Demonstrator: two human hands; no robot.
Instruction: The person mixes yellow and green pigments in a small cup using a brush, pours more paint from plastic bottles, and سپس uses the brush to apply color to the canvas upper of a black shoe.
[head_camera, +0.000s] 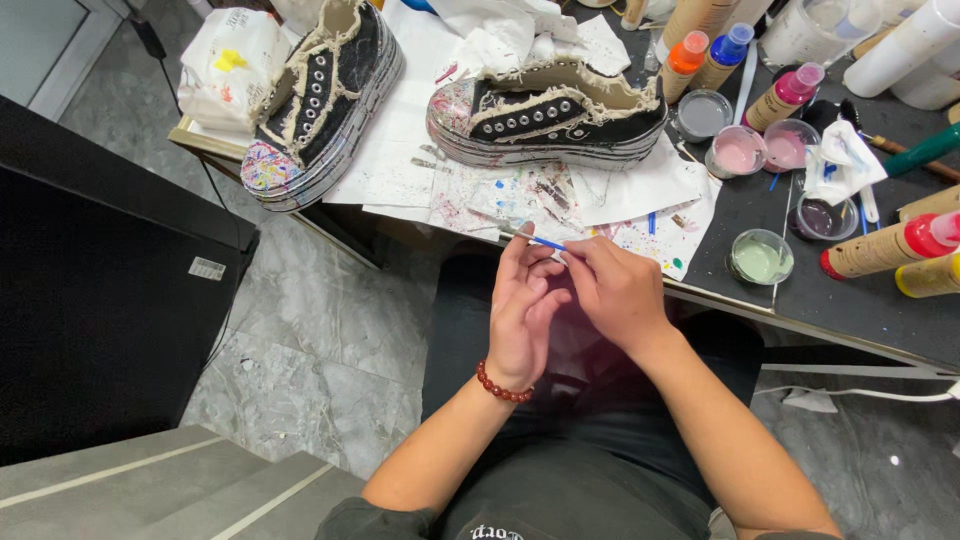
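While pinched by right fingers (580, 262) — thin blue brush (540, 241), left hand (520, 310) alongside.

Bright, even, soft light from overhead. Faint shadows under the black sneaker (550, 112) on the paper sheets. Mild sheen on the grey floor left of it. Sharp focus around it; slight blur lower down, wide-angle bending toward the corners.

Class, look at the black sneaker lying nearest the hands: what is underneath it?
The sneaker rests on white paper sheets splattered with paint, spread over the dark table. What lies directly beneath its sole is covered and cannot be seen.
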